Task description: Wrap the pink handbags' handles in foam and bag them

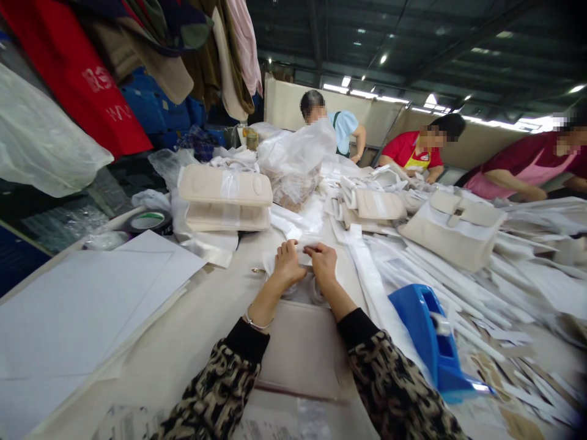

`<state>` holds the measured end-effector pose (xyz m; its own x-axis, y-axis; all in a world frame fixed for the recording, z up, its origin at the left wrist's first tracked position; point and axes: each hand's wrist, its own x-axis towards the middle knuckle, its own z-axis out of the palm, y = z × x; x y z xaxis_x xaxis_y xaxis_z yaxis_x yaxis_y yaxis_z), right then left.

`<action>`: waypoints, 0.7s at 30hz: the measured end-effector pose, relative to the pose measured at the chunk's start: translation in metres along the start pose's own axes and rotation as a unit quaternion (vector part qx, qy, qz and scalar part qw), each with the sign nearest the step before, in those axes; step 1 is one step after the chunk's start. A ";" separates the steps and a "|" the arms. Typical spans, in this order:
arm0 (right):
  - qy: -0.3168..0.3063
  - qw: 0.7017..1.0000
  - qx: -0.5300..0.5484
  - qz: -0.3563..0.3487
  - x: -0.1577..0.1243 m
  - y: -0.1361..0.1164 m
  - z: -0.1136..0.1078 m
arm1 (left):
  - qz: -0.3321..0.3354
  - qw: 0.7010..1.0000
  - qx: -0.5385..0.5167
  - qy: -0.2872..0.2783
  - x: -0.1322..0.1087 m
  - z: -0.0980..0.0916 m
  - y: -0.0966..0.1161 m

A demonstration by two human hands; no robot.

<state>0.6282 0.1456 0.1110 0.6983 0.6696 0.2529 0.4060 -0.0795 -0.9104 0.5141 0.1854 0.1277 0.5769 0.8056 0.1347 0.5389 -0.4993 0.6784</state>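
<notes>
Side by side at the middle of the head view, my left hand (pixel 288 264) and my right hand (pixel 323 263) are closed on a white wrapping strip (pixel 305 243), thin and slightly see-through. Fingers of both hands pinch it near its top edge. Below them a beige handbag (pixel 302 348) lies flat between my forearms. Partly wrapped coiled pieces, perhaps its strap, show under my wrists, but my hands hide much of them. A small gold-coloured metal clasp (pixel 258 270) sticks out left of my left hand.
White paper sheets (pixel 87 305) lie at left, near a roll of black tape (pixel 149 221). Stacked beige bags (pixel 224 198) stand ahead. A blue tape dispenser (pixel 426 342) is at right, beside many white strips (pixel 440 281) and another beige bag (pixel 454 229). Several co-workers stand across the table.
</notes>
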 end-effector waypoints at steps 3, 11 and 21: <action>0.019 1.000 0.023 -0.004 0.001 0.002 0.001 | 0.000 0.999 0.025 -0.024 0.000 -0.001 -0.002; 0.063 0.993 0.095 -0.013 0.004 0.003 0.000 | 0.009 0.998 0.065 -0.021 0.002 0.005 -0.006; -0.036 0.990 0.075 -0.114 -0.049 -0.036 -0.033 | 0.040 0.998 0.006 -0.045 0.000 0.000 -0.011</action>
<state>0.5986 0.0913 0.1422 0.5520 0.7091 0.4387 0.4525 0.1871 -0.8719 0.5086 0.1907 0.1204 0.6705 0.7317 0.1230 0.4957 -0.5652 0.6594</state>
